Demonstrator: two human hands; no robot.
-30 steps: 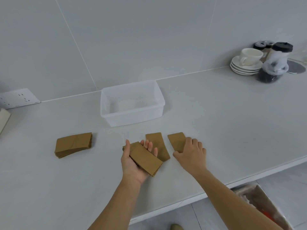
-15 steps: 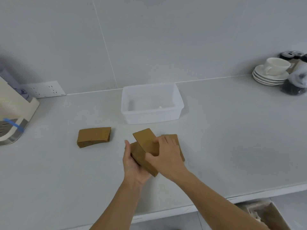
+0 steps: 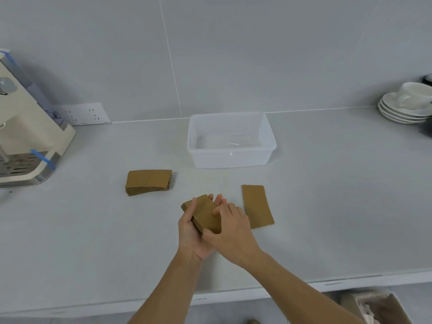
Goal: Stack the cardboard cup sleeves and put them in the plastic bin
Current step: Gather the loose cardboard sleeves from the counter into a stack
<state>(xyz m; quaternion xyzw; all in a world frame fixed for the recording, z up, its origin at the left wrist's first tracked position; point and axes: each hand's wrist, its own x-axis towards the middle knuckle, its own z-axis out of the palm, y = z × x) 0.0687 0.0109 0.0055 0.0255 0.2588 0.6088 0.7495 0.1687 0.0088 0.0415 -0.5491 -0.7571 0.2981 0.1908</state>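
A small stack of brown cardboard cup sleeves [image 3: 203, 213] rests in my left hand [image 3: 189, 232], palm up, above the counter's middle. My right hand [image 3: 230, 232] lies over the stack's near right end and presses it. One single sleeve [image 3: 256, 205] lies flat on the counter just right of my hands. A thicker pile of sleeves [image 3: 148, 181] sits to the left. The clear plastic bin [image 3: 231, 157] stands behind them near the wall and holds nothing.
A cream coffee machine [image 3: 25, 136] stands at the far left, with a wall socket [image 3: 81, 114] beside it. Stacked white saucers with a cup [image 3: 406, 106] sit at the far right. A lined waste box [image 3: 376, 307] stands on the floor below the counter edge.
My right hand took a loose sleeve from the counter and laid it onto the stack in my left hand. One loose sleeve is left. The view has shifted to the left.
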